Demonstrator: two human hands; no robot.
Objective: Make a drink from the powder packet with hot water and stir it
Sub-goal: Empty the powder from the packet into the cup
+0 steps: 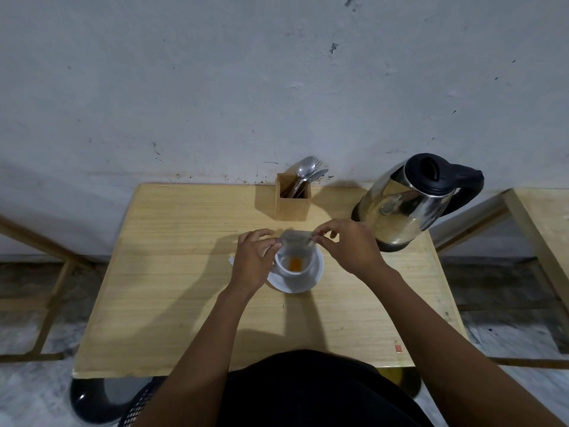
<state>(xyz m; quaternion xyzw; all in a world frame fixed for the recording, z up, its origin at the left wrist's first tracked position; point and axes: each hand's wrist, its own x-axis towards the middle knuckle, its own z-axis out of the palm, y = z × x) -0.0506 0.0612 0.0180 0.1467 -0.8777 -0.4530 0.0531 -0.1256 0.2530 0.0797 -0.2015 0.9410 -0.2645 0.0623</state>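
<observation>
From the head camera, you held the packet [296, 238] with both hands directly above the cup [294, 266]. Your left hand [251, 261] pinched its left corner between thumb and fingers, and your right hand [345, 245] pinched the right corner in the same narrow way. I think you kept it there so that the powder fell straight down and did not spill on the table [191, 297]. Some orange powder [295, 264] already lay at the bottom of the cup. The packet was blurred, so I could not tell if it was empty or which side was torn open.

The cup stood on a white saucer [314, 280], near the middle of the table and well away from every edge. The kettle [409, 201] stood just beside your right hand, close to the right edge and with its handle turned away from the cup, so your right hand could probably reach it easily. The wooden holder [292, 200] with the spoons [306, 171] was behind the cup, near the wall. The left part of the table was free, which gave room to put the packet down.
</observation>
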